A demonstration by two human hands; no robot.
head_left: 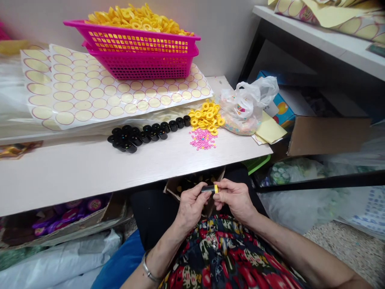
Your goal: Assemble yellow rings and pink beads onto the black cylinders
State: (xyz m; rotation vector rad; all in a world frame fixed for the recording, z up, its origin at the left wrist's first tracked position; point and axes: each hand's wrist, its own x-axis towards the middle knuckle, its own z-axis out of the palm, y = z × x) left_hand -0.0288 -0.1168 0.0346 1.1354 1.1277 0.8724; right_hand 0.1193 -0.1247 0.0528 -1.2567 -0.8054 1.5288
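Over my lap, my left hand (192, 204) is closed around a small black cylinder (207, 188). My right hand (234, 198) pinches the yellow ring (215, 188) at the cylinder's right end; its fingertips partly hide that end. Beneath both hands sits an open cardboard box (173, 188) with dark and yellow pieces in it. On the table ahead, black cylinders (129, 138) form a cluster and a row. Next to them lie a pile of yellow rings (207, 116) and a scatter of small pink beads (203, 139).
Stacked pink baskets (144, 64) heaped with yellow rings stand on sticker sheets (96, 94) at the back. A tied plastic bag (243, 108) lies at the table's right end. Cardboard boxes (327, 134) are to the right. A white shelf (319, 40) juts in at upper right.
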